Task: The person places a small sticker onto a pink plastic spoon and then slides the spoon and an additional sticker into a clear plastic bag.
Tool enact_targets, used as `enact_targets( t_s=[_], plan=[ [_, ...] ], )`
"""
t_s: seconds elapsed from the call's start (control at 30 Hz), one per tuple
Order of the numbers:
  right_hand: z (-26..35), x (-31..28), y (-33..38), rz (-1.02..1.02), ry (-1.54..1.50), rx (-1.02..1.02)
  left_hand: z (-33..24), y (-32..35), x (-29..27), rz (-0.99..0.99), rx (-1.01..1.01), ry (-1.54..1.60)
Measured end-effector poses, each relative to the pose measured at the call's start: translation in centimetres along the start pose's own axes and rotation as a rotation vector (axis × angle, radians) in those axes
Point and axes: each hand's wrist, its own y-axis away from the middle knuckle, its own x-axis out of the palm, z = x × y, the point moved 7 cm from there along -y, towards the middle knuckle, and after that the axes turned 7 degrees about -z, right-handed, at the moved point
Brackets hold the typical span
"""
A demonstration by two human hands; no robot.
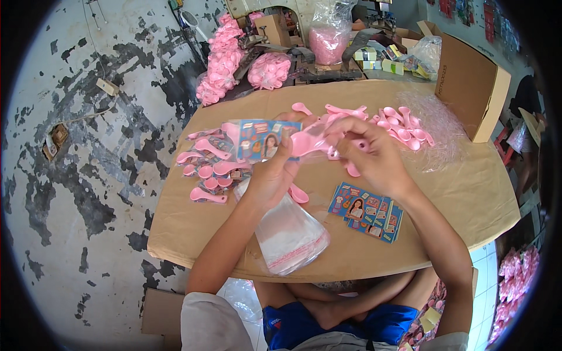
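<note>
Over brown table [480, 202], pinched blue card [254, 140] in left hand [273, 175]; saw pink spoon [303, 144] between hands, long axis roughly crosswise, bowl just beside card, nearer left hand, handle toward right hand [374, 155]; couldn't tell right grip, blurred.

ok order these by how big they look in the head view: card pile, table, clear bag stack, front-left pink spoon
1. Table
2. Clear bag stack
3. Card pile
4. Front-left pink spoon
</note>
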Motion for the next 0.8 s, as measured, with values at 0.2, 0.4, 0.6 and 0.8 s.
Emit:
enact_targets(
  t_s=[0.2,0.4,0.6,0.8],
  plan=[
    [6.6,-5.6,1.4,-0.408,0.374,-0.492,1.1,-0.7,-3.1,-0.316,-0.228,-0.132],
    [4.8,-3.8,0.6,-0.279,0.493,-0.239,-0.1,1.5,3.2,0.126,0.194,-0.85],
    [4.6,-1.7,1.1,-0.2,0.271,-0.266,3.0,2.6,3.9,0.134,-0.051,-0.631],
    [3.7,-3.8,0.4,-0.196,0.479,-0.132,2.9,3.7,4.4,0.302,-0.469,-0.386]
  ],
)
